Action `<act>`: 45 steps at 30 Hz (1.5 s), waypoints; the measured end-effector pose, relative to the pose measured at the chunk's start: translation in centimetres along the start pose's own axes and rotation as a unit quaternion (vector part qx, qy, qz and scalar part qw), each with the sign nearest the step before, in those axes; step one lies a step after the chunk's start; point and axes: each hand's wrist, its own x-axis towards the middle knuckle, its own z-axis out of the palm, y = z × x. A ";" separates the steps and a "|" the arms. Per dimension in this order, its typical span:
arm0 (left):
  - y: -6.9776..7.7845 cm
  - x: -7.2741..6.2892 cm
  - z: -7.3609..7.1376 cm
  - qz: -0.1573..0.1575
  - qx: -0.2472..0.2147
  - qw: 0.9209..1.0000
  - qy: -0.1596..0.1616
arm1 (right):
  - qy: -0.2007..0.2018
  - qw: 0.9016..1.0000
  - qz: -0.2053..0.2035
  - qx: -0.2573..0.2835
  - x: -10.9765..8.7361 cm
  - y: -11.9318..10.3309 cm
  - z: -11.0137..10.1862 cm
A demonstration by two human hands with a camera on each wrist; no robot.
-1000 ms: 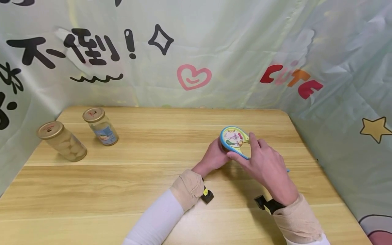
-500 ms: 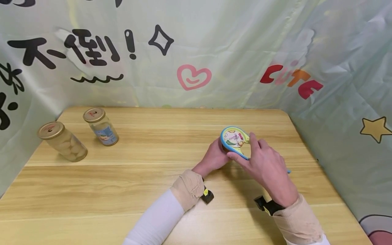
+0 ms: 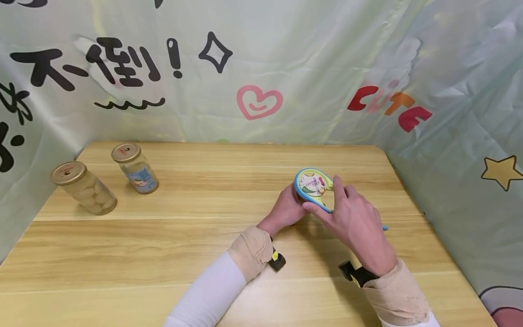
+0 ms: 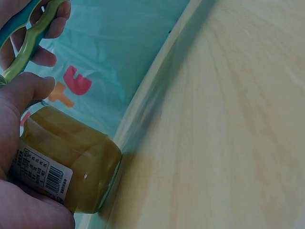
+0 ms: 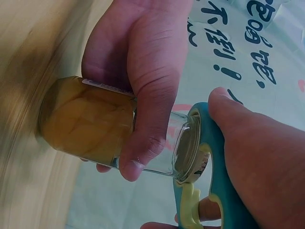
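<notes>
My left hand (image 3: pixel 286 209) grips a glass jar (image 5: pixel 86 121) of yellow-orange fruit pieces, with the thumb across its side. In the left wrist view a white barcode label (image 4: pixel 40 172) shows on the glass, and the jar's base is right at the table top. Round the printed lid (image 3: pixel 312 185) sits a blue and yellow-green jar opener (image 5: pixel 217 157), its loop fitted about the rim. My right hand (image 3: pixel 355 222) holds the opener's two handles, thumb on one side and fingers on the other. From the head view, the hands hide most of the jar.
At the back left of the wooden table (image 3: pixel 184 259) stand two more lidded jars. One jar (image 3: pixel 94 197) holds pale round pieces; the other jar (image 3: pixel 140 175) has a blue label. A printed fabric curtain (image 3: pixel 306 68) closes off the back and sides.
</notes>
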 end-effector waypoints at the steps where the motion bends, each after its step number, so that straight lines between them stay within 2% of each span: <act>1: 0.0 0.0 0.0 0.000 0.002 1.000 0.000 | 0.000 1.000 0.000 0.000 0.0 0.0 0.0; 29: 0.1 0.1 -0.2 -0.002 0.004 1.000 -0.001 | 0.039 0.998 -0.052 -0.011 0.4 1.0 0.4; 38: 0.2 0.0 -0.5 -0.005 0.007 1.000 -0.012 | 0.038 0.997 -0.061 -0.010 0.6 1.2 0.4; 45: 0.1 0.0 -0.5 -0.012 -0.001 1.000 -0.019 | 0.053 0.995 -0.083 -0.013 0.6 1.5 0.5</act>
